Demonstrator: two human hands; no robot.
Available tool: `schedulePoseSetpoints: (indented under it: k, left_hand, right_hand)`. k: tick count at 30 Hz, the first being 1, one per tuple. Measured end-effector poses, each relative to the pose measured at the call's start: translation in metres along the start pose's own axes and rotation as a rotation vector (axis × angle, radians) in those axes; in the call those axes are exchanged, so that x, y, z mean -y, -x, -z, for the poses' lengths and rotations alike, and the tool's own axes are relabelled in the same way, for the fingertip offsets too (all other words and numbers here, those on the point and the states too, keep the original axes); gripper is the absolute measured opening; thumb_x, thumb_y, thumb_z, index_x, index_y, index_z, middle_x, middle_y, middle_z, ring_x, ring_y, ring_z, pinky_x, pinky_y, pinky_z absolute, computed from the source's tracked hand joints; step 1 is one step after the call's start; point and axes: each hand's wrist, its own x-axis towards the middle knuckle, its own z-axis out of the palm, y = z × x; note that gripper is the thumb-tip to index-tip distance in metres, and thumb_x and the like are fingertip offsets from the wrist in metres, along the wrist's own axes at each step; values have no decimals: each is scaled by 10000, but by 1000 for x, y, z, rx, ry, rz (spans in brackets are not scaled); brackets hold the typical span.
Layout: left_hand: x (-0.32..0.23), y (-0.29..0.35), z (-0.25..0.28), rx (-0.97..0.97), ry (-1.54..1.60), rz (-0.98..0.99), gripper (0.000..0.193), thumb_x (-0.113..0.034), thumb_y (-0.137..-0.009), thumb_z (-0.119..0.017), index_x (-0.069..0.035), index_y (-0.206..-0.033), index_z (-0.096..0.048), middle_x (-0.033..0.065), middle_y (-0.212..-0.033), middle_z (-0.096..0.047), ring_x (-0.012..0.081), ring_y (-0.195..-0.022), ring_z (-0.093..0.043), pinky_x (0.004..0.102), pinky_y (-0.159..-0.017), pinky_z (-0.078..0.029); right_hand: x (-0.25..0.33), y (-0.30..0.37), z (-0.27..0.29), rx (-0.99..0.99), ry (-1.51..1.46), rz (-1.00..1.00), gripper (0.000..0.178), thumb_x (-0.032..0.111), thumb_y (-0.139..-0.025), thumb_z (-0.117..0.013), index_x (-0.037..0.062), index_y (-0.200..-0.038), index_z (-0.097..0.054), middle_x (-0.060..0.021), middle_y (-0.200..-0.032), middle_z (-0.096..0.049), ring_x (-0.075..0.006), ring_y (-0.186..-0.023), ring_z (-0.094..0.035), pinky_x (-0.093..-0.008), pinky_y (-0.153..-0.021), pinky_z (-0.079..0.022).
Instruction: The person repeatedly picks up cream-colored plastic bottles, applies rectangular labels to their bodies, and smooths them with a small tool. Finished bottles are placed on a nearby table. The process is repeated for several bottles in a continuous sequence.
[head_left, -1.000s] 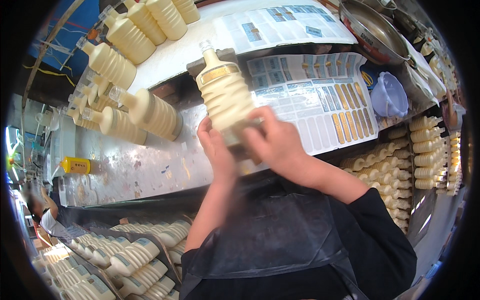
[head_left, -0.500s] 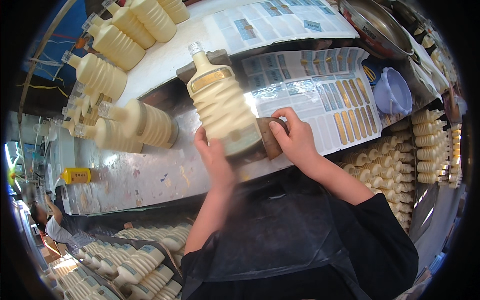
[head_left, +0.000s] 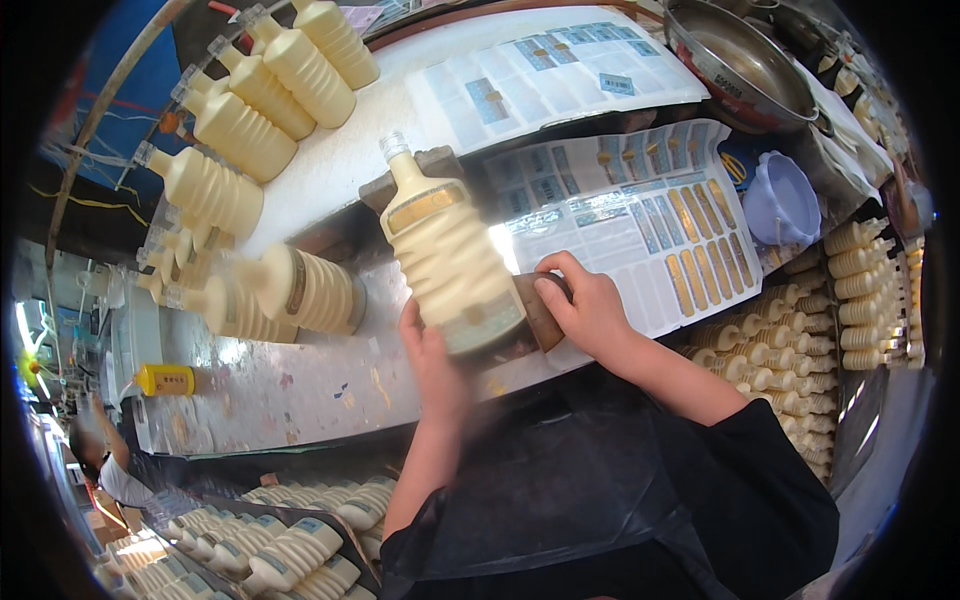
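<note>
My left hand (head_left: 432, 362) cups the base of a ribbed cream plastic bottle with a clear cap (head_left: 445, 255), lying across a brown wooden block (head_left: 540, 310) on the worn metal bench (head_left: 300, 390). My right hand (head_left: 590, 310) presses beside it, on the white sheet of gold and blue stickers (head_left: 650, 220). More cream bottles (head_left: 290, 290) lie at left.

Bottling workshop — rows of cream bottles (head_left: 262, 95), label sheets (head_left: 640, 215)

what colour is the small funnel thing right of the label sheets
Pale lilac, a light purple; the funnel shows best in the head view, at the right of the bench.
</note>
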Motion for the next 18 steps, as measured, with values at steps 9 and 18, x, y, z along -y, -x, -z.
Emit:
schedulePoseSetpoints:
  k: [9,18]
  left_hand:
    - [1,-5,19,204,-601,-326,734,-277,-920,-766,3,-1499,-412,142,-1448,-497,276,-1338,-486,397,-1129,-374]
    - [-23,1,7,-51,-899,-696,644,-111,-784,-830,-8,-1374,-593,147,-1258,-642,321,-1199,-581,425,-1059,-428]
  right_hand:
    - [7,-3,-5,26,-279,121,232,100,-952,-674,29,-1172,-692,-128,-975,-741,-184,-838,-701,-319,-756,-541]
    - [61,10,-1,-161,89,964,291,49,-731,-764,82,-1016,-718,-52,-916,-718,-231,-804,-704,-351,-657,-527]
